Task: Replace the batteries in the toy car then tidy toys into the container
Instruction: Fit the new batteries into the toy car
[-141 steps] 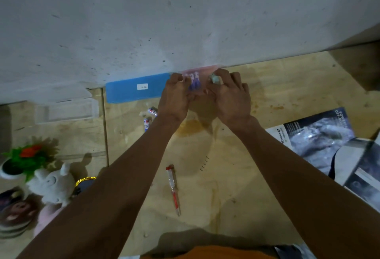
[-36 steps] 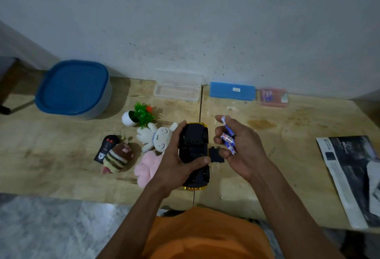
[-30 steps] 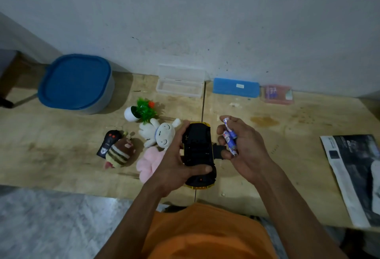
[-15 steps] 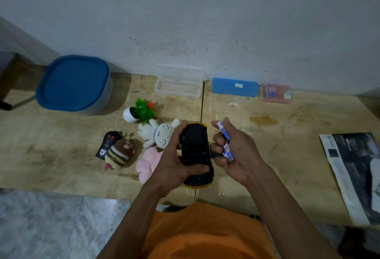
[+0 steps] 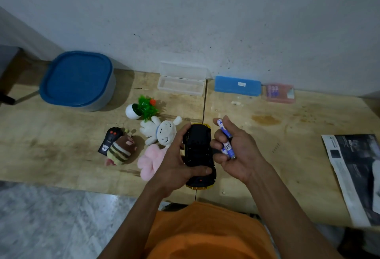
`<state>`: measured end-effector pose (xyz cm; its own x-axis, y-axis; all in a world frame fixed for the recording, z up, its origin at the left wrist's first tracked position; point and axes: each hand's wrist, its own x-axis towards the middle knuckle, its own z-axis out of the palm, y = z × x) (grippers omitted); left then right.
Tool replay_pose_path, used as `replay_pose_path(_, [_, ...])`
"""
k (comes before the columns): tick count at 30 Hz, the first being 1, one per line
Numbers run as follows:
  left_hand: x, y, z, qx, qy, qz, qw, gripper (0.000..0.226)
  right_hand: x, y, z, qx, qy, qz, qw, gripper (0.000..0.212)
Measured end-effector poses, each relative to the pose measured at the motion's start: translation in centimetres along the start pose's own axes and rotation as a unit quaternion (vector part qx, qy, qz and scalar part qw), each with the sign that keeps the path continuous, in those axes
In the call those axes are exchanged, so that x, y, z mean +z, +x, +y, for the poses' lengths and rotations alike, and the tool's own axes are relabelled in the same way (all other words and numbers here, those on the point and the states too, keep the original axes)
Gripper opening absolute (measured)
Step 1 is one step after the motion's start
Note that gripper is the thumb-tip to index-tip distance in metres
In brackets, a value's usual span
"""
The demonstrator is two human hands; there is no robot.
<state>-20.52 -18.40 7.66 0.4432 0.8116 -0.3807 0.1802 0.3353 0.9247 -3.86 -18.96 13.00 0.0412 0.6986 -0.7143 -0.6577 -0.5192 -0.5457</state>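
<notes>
My left hand [image 5: 174, 166] grips the yellow toy car [image 5: 198, 151], turned over with its black underside up, above the wooden table's front edge. My right hand [image 5: 236, 151], just right of the car, curls round blue and white batteries [image 5: 226, 141]. A white rabbit plush [image 5: 162, 131], a pink plush [image 5: 151, 160], a striped plush [image 5: 121, 149], a black remote control [image 5: 110, 139] and a small potted plant toy [image 5: 141, 108] lie left of the car. The grey container with a blue lid [image 5: 77, 80] stands at the back left.
Along the wall stand a clear plastic box [image 5: 182, 82], a blue case [image 5: 237, 86] and a pink battery pack [image 5: 278, 93]. A magazine [image 5: 357, 174] lies at the table's right end. Grey floor shows below the table's front edge [image 5: 61, 184] on the left.
Earlier both hands were at the pink pack by the wall. Now the left hand holds the car and the right hand, with the batteries, has closed its fingers and drawn nearer the car.
</notes>
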Motion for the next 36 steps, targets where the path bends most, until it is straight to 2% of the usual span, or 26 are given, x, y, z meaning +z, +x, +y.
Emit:
replay_pose_path(2, [0.0,-0.1,0.0,0.001,0.002,0.000,1.000,0.113,-0.1,0.0,0.1,-0.001,-0.014,0.010,1.000,0.038])
replay_pose_path(4, [-0.1,-0.1,0.1,0.003,0.004,-0.001,1.000,0.114,-0.2,0.1,0.2,-0.008,-0.030,0.017,0.999,0.041])
replay_pose_path(10, [-0.2,0.0,-0.1,0.002,0.005,-0.002,1.000,0.113,-0.5,0.2,0.1,-0.020,-0.006,0.001,1.000,0.029])
replay_pose_path(14, [-0.3,0.2,-0.1,0.001,0.007,-0.003,1.000,0.114,-0.4,0.1,-0.1,-0.053,0.018,0.011,0.998,0.007])
replay_pose_path(18, [-0.3,0.4,-0.1,0.002,0.003,0.001,1.000,0.115,-0.4,0.1,0.1,-0.071,0.040,0.021,0.997,0.025])
replay_pose_path(20, [-0.3,0.5,-0.1,0.005,0.003,0.004,1.000,0.116,-0.5,0.0,0.1,-0.076,-0.002,0.018,0.997,0.025])
replay_pose_path(24, [-0.7,0.7,0.1,0.005,0.005,0.006,1.000,0.119,-0.2,-0.3,0.0,-0.097,-0.162,0.009,0.982,0.022])
replay_pose_path(26, [-0.9,0.8,0.2,0.002,0.007,0.008,1.000,0.118,-0.1,-0.4,0.0,-0.110,-0.237,-0.020,0.965,0.016])
replay_pose_path(29, [-1.2,1.0,0.5,0.004,0.006,0.013,1.000,0.117,-0.1,-0.3,0.0,-0.183,-0.430,0.011,0.884,0.019])
replay_pose_path(30, [-1.3,1.0,0.7,0.005,0.008,0.013,1.000,0.116,-0.1,-0.2,0.1,-0.204,-0.460,0.035,0.863,0.024])
replay_pose_path(32, [-1.4,1.1,1.1,0.006,0.009,0.009,1.000,0.116,-0.2,-0.2,0.1,-0.232,-0.467,0.064,0.851,0.028])
replay_pose_path(36, [-1.7,1.5,1.7,0.019,0.023,-0.003,1.000,0.115,-0.3,0.3,0.3,-0.299,-0.526,0.072,0.793,0.014])
